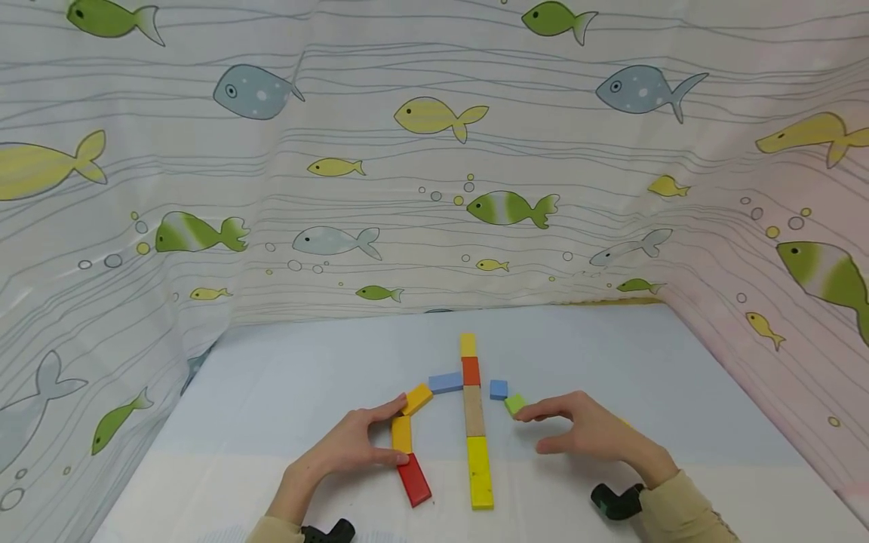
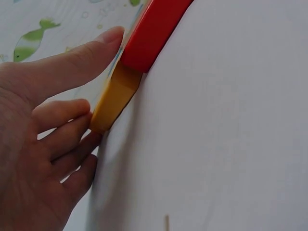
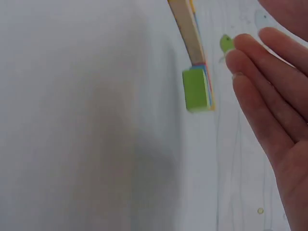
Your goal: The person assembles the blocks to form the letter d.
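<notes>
Wooden blocks lie on the table. A straight column has yellow (image 1: 468, 345), red-orange (image 1: 471, 371), plain wood (image 1: 474, 411) and bright yellow (image 1: 480, 471) blocks. Left of it curves a row: long blue (image 1: 445, 383), two orange (image 1: 417, 399) (image 1: 402, 434) and red (image 1: 415, 480). My left hand (image 1: 346, 445) spans the orange blocks, thumb by the red one's top; its fingers touch orange (image 2: 115, 98) in the left wrist view. Right of the column are a small blue block (image 1: 498, 389) and a green one (image 1: 516, 405). My right hand (image 1: 591, 430) has its fingers extended beside the green block (image 3: 196, 89), holding nothing.
A fish-patterned curtain (image 1: 407, 181) stands behind and at both sides of the pale table (image 1: 305, 354). A small yellow thing (image 1: 625, 422) shows partly behind my right wrist. Dark devices (image 1: 616, 501) (image 1: 330, 532) sit at both wrists.
</notes>
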{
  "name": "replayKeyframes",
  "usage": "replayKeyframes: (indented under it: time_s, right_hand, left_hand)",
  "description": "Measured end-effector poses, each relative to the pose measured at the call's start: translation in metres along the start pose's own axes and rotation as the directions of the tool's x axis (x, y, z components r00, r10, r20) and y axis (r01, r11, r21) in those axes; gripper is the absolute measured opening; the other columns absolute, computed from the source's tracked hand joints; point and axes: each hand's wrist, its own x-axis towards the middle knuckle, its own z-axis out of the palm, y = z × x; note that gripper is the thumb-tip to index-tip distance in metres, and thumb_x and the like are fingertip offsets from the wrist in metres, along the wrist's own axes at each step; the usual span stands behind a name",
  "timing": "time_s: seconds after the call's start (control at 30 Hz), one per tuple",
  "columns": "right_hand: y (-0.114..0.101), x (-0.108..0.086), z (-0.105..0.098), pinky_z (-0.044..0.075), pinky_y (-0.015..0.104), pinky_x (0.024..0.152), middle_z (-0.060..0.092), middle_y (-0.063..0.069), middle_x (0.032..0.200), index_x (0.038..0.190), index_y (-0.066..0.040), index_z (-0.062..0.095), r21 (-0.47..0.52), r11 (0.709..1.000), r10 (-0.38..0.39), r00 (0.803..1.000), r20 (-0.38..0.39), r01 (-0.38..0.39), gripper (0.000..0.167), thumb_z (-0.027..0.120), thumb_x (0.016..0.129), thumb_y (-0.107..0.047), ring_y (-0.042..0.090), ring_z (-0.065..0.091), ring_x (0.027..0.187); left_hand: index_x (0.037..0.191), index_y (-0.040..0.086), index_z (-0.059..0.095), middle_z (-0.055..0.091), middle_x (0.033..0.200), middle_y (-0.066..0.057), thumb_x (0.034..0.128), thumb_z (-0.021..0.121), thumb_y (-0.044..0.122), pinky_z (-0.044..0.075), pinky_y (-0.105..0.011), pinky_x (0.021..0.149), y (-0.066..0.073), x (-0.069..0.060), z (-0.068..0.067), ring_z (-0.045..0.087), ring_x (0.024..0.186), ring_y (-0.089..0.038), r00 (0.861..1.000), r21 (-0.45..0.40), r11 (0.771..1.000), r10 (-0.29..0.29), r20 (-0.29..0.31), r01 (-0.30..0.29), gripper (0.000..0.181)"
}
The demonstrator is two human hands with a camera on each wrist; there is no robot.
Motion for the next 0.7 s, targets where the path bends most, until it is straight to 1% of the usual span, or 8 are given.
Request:
replayKeyframes:
  time_s: [0.07, 0.17, 0.3, 0.5, 0.6, 0.7]
  right_hand:
    - [0.005, -0.003, -0.006, 0.048, 0.057, 0.104, 0.069, -0.007, 0.127, 0.128, -0.023, 0.069, -0.002, 1.0, 0.014, 1.0, 0.013, -0.014, 0.041, 0.077, 0.088, -0.028, 0.011, 0.061, 0.121]
    - [0.012, -0.008, -0.016, 0.048, 0.055, 0.104, 0.068, -0.006, 0.129, 0.129, -0.022, 0.068, -0.014, 1.0, 0.021, 0.999, 0.032, -0.021, 0.043, 0.077, 0.088, -0.028, 0.012, 0.061, 0.122]
    - [0.025, -0.017, -0.029, 0.05, 0.045, 0.105, 0.067, -0.002, 0.132, 0.131, -0.019, 0.067, 0.006, 1.0, 0.027, 0.998, 0.058, -0.028, 0.044, 0.076, 0.089, -0.024, 0.012, 0.06, 0.124]
    - [0.042, -0.027, -0.044, 0.048, 0.025, 0.104, 0.065, 0.007, 0.134, 0.133, -0.013, 0.065, 0.091, 0.996, 0.004, 0.993, 0.114, -0.015, 0.047, 0.076, 0.087, -0.017, 0.008, 0.059, 0.125]
    - [0.048, -0.033, -0.051, 0.046, 0.02, 0.105, 0.064, 0.011, 0.135, 0.133, -0.01, 0.064, 0.14, 0.99, -0.004, 0.991, 0.132, -0.015, 0.048, 0.076, 0.087, -0.013, 0.007, 0.059, 0.125]
    - [0.055, -0.039, -0.057, 0.045, 0.018, 0.105, 0.063, 0.016, 0.135, 0.133, -0.006, 0.063, 0.179, 0.984, -0.009, 0.992, 0.128, -0.014, 0.049, 0.076, 0.086, -0.01, 0.008, 0.059, 0.125]
  left_hand:
    - [0.153, 0.026, 0.043, 0.044, 0.156, 0.006, 0.0766, 0.081, 0.054, 0.036, -0.06, 0.114, 0.0, -0.001, 0.0, 0.039, 0.145, -0.03, 1.0, 0.004, 1.0, -0.01, -0.005, 0.01, 0.09]
    - [0.152, 0.025, 0.044, 0.044, 0.156, 0.007, 0.0767, 0.082, 0.053, 0.037, -0.059, 0.113, 0.0, -0.001, 0.0, 0.039, 0.145, -0.03, 1.0, -0.002, 1.0, -0.003, -0.01, 0.003, 0.089]
    - [0.152, 0.024, 0.044, 0.044, 0.156, 0.006, 0.0767, 0.083, 0.052, 0.037, -0.059, 0.113, 0.001, -0.001, -0.001, 0.039, 0.145, -0.03, 1.0, -0.01, 1.0, 0.003, -0.006, -0.003, 0.089]
    - [0.152, 0.024, 0.044, 0.044, 0.156, 0.007, 0.0762, 0.084, 0.05, 0.036, -0.058, 0.114, 0.0, 0.0, -0.001, 0.038, 0.146, -0.029, 1.0, -0.015, 1.0, -0.005, -0.004, 0.005, 0.09]
    - [0.152, 0.024, 0.044, 0.044, 0.156, 0.007, 0.0759, 0.084, 0.05, 0.036, -0.058, 0.114, 0.0, 0.0, -0.001, 0.038, 0.146, -0.03, 1.0, -0.017, 1.0, -0.009, -0.006, 0.009, 0.09]
    - [0.152, 0.025, 0.044, 0.044, 0.155, 0.007, 0.0757, 0.084, 0.05, 0.036, -0.059, 0.114, -0.001, 0.0, -0.001, 0.038, 0.145, -0.03, 1.0, -0.014, 1.0, -0.013, -0.006, 0.013, 0.09]
